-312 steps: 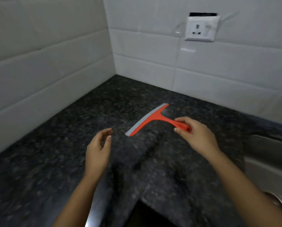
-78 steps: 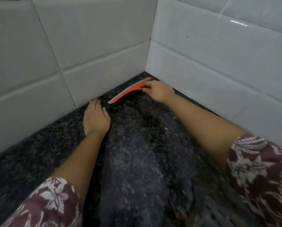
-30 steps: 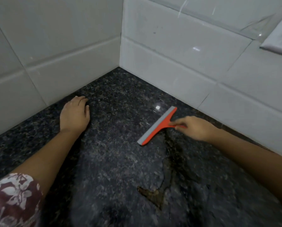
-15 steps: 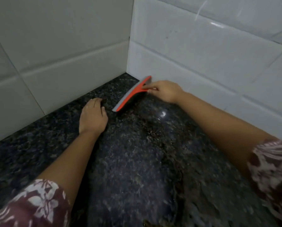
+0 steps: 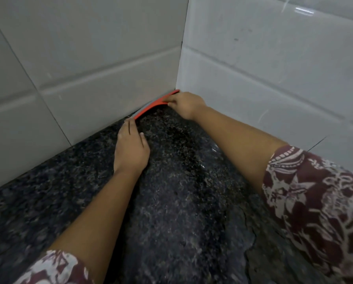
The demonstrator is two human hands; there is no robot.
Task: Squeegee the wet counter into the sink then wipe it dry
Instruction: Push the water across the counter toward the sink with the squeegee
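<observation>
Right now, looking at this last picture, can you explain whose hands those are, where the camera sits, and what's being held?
No machine here: these are a person's two bare hands, seen from a camera worn on their head, looking forward and down. The dark speckled counter meets white tiled walls in a corner. The right hand pinches a red squeegee set deep in that corner, along one wall's foot. The left hand lies flat on the counter, fingertips by the blade's near end.
</observation>
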